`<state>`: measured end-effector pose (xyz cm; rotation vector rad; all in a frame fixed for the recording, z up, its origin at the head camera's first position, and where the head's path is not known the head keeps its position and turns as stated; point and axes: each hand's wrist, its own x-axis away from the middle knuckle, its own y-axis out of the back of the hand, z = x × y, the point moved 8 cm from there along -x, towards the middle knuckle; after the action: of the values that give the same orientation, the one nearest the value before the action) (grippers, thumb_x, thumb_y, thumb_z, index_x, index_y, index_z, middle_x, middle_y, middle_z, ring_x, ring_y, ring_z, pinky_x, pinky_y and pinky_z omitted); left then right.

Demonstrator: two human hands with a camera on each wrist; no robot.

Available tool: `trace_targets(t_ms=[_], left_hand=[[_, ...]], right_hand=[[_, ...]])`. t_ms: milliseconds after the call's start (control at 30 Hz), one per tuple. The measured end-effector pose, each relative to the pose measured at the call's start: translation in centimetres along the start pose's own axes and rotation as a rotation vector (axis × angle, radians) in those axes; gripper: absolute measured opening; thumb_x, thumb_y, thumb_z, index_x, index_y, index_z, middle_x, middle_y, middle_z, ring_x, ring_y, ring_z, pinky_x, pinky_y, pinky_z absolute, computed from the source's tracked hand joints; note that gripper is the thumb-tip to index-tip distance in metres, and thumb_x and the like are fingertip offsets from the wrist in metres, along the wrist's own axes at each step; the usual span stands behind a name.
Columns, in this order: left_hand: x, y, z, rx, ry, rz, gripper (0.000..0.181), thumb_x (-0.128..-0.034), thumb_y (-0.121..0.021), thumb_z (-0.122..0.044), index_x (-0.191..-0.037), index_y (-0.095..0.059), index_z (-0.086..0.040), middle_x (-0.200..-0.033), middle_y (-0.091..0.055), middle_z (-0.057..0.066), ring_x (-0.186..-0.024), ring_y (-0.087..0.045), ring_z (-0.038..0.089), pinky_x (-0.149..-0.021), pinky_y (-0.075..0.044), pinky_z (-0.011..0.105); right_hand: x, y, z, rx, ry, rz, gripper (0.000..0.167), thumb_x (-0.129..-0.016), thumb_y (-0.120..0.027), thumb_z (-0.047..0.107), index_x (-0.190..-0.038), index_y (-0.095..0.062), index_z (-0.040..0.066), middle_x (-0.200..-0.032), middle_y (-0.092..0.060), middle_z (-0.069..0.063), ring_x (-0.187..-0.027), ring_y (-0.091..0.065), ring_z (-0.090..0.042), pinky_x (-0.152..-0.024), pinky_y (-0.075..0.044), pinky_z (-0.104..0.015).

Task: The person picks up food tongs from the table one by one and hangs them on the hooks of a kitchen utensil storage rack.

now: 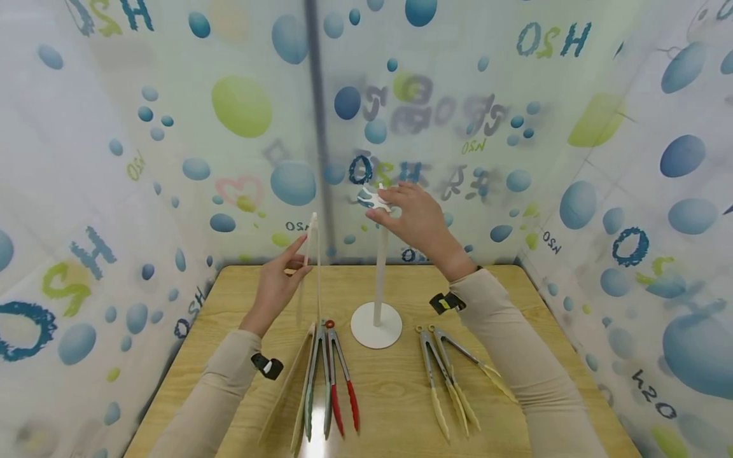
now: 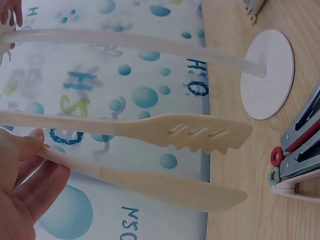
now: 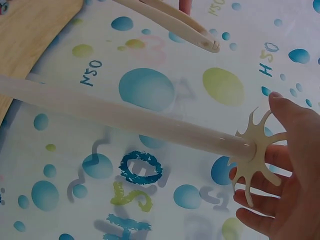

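Note:
My left hand (image 1: 277,280) pinches one arm of a pair of beige tongs (image 2: 185,132), held above the table with the hinge end up and the two arms spread apart. One head is slotted with a toothed edge; the other is plain. A white utensil stand (image 1: 379,273) with a round base and a slim post stands to the right of them. At its top, my right hand (image 1: 420,216) holds the crown of curved hooks (image 3: 255,155), thumb on one side and fingers on the other. No utensil hangs from the hooks in view.
Left of the stand's base lie several tongs, including red-tipped tongs (image 1: 343,381) and green-tipped tongs (image 1: 312,388). Yellow-tipped tongs (image 1: 446,375) lie to the right, near the right forearm. Patterned curtains (image 1: 240,108) enclose the wooden table (image 1: 401,394) at back and sides.

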<state>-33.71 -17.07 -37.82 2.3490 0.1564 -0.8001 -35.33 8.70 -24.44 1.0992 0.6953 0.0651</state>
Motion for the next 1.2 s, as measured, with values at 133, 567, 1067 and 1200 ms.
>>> trace_targets(t_ms=[133,567,1067,1200], left_hand=[[-0.3,-0.3,-0.5,0.015,-0.005,0.006,0.071,-0.0881,-0.073,-0.010,-0.149,-0.045,-0.032,-0.104,-0.075,0.016,-0.088,-0.074,0.029,-0.070,-0.062,0.044],[-2.7,-1.2,-3.8,0.077,-0.059,0.024,0.069,-0.0900,-0.071,-0.012,-0.149,-0.043,-0.034,-0.106,-0.074,0.015,-0.088,-0.074,0.028,-0.070,-0.062,0.043],[-4.7,-2.5,-6.8,0.105,-0.105,0.078,0.070,-0.0913,-0.069,-0.009,-0.151,-0.041,-0.030,-0.105,-0.073,0.015,-0.091,-0.073,0.029,-0.071,-0.063,0.040],[-4.7,-2.5,-6.9,0.106,-0.105,0.073,0.070,-0.0907,-0.070,-0.009,-0.151,-0.042,-0.032,-0.103,-0.073,0.015,-0.090,-0.073,0.028,-0.071,-0.063,0.039]], right_hand=[[0.0,0.1,0.0,0.019,0.014,0.017,0.057,-0.094,-0.061,0.051,-0.139,-0.059,0.015,-0.143,-0.058,-0.011,-0.144,-0.042,-0.033,-0.119,-0.034,-0.051],[-0.1,0.2,-0.2,0.061,0.022,0.037,0.054,-0.097,-0.058,0.050,-0.140,-0.057,0.018,-0.142,-0.059,-0.010,-0.144,-0.042,-0.032,-0.117,-0.037,-0.050],[-0.1,0.0,-0.1,0.048,0.027,0.015,0.054,-0.097,-0.057,0.050,-0.140,-0.058,0.017,-0.142,-0.059,-0.010,-0.142,-0.044,-0.031,-0.115,-0.040,-0.051],[-0.1,0.0,-0.1,0.052,0.029,0.017,0.054,-0.097,-0.056,0.051,-0.140,-0.058,0.017,-0.143,-0.058,-0.010,-0.143,-0.043,-0.031,-0.115,-0.040,-0.051]])
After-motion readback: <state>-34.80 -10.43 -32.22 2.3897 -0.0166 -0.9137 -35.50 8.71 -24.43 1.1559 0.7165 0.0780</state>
